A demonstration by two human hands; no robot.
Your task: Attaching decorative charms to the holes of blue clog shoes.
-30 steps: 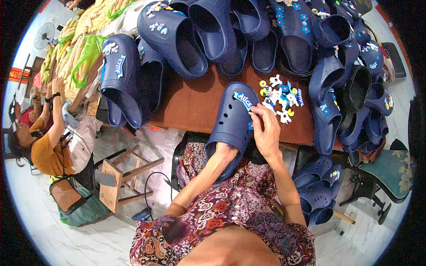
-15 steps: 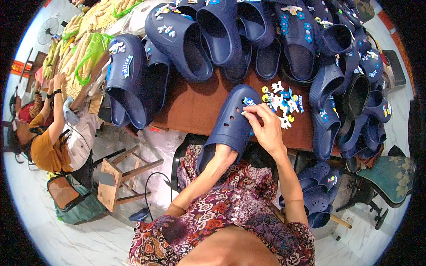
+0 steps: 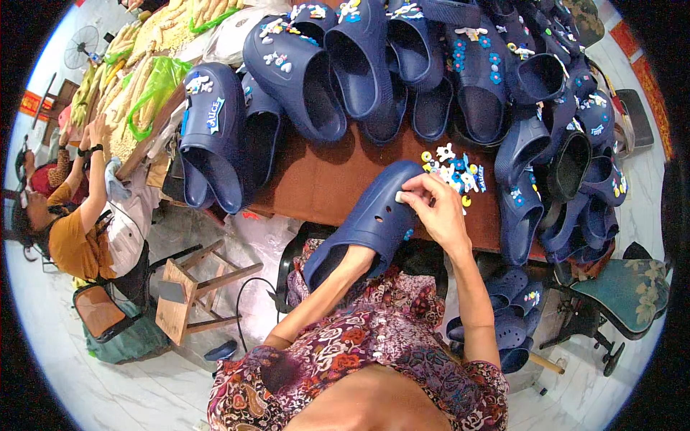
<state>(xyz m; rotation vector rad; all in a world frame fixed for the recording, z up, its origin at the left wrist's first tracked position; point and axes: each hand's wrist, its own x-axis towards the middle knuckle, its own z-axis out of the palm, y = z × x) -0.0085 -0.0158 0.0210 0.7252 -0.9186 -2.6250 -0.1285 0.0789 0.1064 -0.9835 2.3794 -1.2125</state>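
The left hand is hidden inside the navy clog point(image 3: 374, 219). The small white piece point(image 3: 399, 195) under the right hand point(image 3: 440, 215) fingertips is too small to identify.

One wooden stool point(image 3: 188, 293), one green chair point(image 3: 627, 292), perhaps two dozen navy clogs point(image 3: 305, 72).

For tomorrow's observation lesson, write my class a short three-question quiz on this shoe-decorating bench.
1. True or false: the left hand is tucked inside the dark blue clog.
2. The right hand presses a small charm onto the clog's: A) sole B) perforated upper C) heel strap?
3. What lies on the brown table just beyond the right hand?

Key: 1 true. 2 B. 3 A pile of small colourful charms.
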